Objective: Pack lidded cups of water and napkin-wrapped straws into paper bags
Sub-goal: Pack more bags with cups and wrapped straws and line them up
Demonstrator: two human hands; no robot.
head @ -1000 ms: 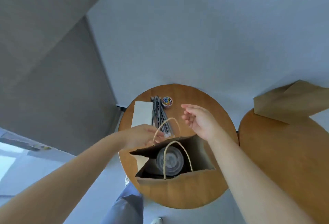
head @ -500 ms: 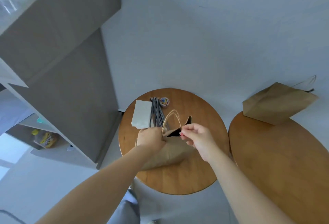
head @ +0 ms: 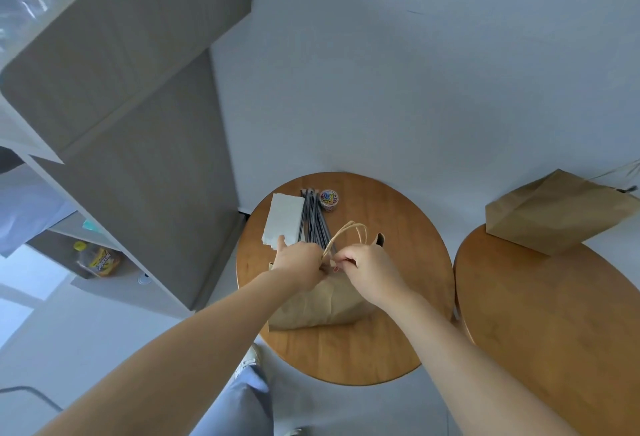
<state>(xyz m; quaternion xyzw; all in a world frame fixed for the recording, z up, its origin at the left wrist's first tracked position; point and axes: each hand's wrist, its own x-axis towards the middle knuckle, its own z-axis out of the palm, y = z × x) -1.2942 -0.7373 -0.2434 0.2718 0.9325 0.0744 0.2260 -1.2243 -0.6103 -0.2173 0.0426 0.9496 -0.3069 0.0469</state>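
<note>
A brown paper bag stands on the small round wooden table. Its top is pressed together and its twisted paper handles stick up. My left hand grips the bag's top edge on the left. My right hand pinches the same edge from the right, and the two hands meet in the middle. The cup inside the bag is hidden. Behind the bag lie a stack of white napkins and several dark straws.
A small tub of coloured paper clips sits at the table's back. A second round table on the right carries another closed paper bag. A grey shelf unit stands to the left. My leg is below.
The bag's mouth was open with the lidded cup visible inside. Both hands have since pressed the top edges together, and the view has pulled back from the table.
</note>
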